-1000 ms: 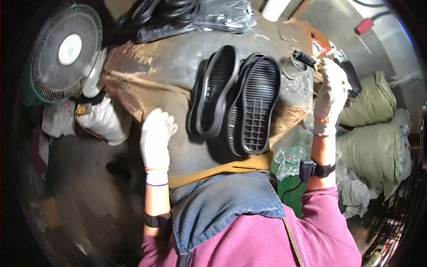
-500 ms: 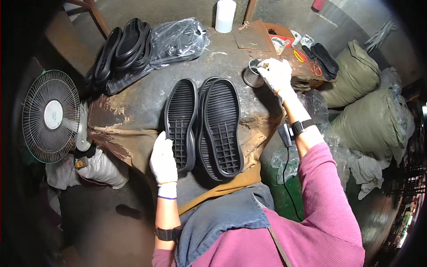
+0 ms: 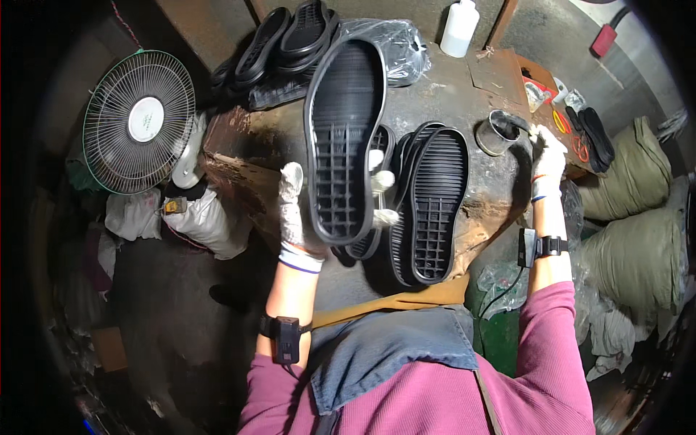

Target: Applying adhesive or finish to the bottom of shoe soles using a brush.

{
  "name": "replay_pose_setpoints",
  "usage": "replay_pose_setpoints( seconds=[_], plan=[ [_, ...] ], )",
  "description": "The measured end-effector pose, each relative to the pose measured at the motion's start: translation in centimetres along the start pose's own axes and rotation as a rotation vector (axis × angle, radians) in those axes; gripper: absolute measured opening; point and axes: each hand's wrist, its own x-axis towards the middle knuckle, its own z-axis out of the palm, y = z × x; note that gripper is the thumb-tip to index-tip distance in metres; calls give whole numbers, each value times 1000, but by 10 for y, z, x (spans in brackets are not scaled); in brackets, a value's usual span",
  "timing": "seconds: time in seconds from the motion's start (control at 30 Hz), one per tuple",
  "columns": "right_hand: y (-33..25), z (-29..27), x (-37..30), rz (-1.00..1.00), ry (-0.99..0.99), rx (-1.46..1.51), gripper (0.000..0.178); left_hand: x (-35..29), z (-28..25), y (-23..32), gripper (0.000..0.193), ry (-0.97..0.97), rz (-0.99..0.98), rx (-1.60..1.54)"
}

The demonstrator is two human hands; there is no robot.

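My left hand (image 3: 292, 206), in a white glove, is closed on a black shoe sole (image 3: 344, 145) raised above the table, its ribbed and gridded side in sight. The thumb lies along the left edge and the fingertips show past the right edge. Below it, more black soles (image 3: 440, 206) rest in overlapping pairs. At the right, my gloved right hand (image 3: 549, 158) is closed on a brush (image 3: 519, 122), whose dark end is over a metal cup (image 3: 494, 142). That cup holds something dark.
Other soles (image 3: 301, 32) and a plastic-wrapped bundle (image 3: 395, 54) lie at the back, near a white bottle (image 3: 460, 29). Scissors (image 3: 579, 147) and dark insole-like pieces (image 3: 599, 141) are at the right. A fan (image 3: 145, 119) stands left; green sacks (image 3: 631, 196) stand right.
My left hand has lifted one sole off the table. My right hand has moved away from the cup, and the brush now shows in it. The whole view has shifted.
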Motion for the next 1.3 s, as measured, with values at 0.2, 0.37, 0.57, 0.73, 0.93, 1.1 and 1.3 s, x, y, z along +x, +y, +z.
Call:
replay_pose_setpoints(
  seconds=[0.2,0.37,0.57,0.73,0.93,1.1,1.3],
  plan=[
    [-60,34,-38,397,3,758,21,31,30,-23,84,-18,23,-90],
    [-137,109,-87,-332,-138,-445,22,38,20,-44,80,202,-36,-21],
    [-120,141,-89,93,-199,325,18,32,11,-62,78,227,-148,-75],
    [-161,162,-116,-657,-313,-480,22,16,4,-47,83,344,-239,12],
    [-192,165,-166,-38,-542,48,22,13,-4,-45,80,266,-231,-79],
    [-202,160,-201,-217,-747,-42,16,15,-23,-41,68,-24,-179,131],
    [-213,139,-224,-206,-999,3,22,19,-25,-23,56,249,-20,12]
  ],
)
